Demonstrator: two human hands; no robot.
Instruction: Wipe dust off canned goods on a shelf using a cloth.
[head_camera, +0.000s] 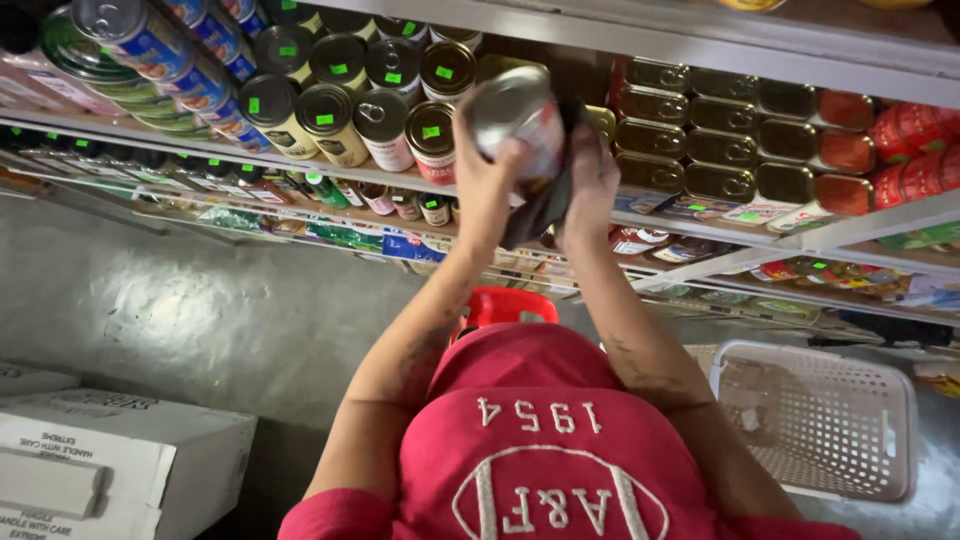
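Both my hands are raised in front of a shop shelf (700, 225). My left hand (483, 175) grips a silver-topped tin can (515, 115) with a white and red label, tilted so its lid faces me. My right hand (592, 180) presses a dark cloth (545, 205) against the can's right side and underside. Behind the can stand rows of round cans (330, 115) bearing small green stickers. My red shirt (540, 440) fills the bottom of the view.
Gold flat tins (720, 150) are stacked on the shelf to the right, with red packets (915, 150) beyond. A white plastic basket (880, 400) sits at lower right, cardboard boxes (120, 460) at lower left. A red plastic object (505, 305) stands on the grey floor (200, 310).
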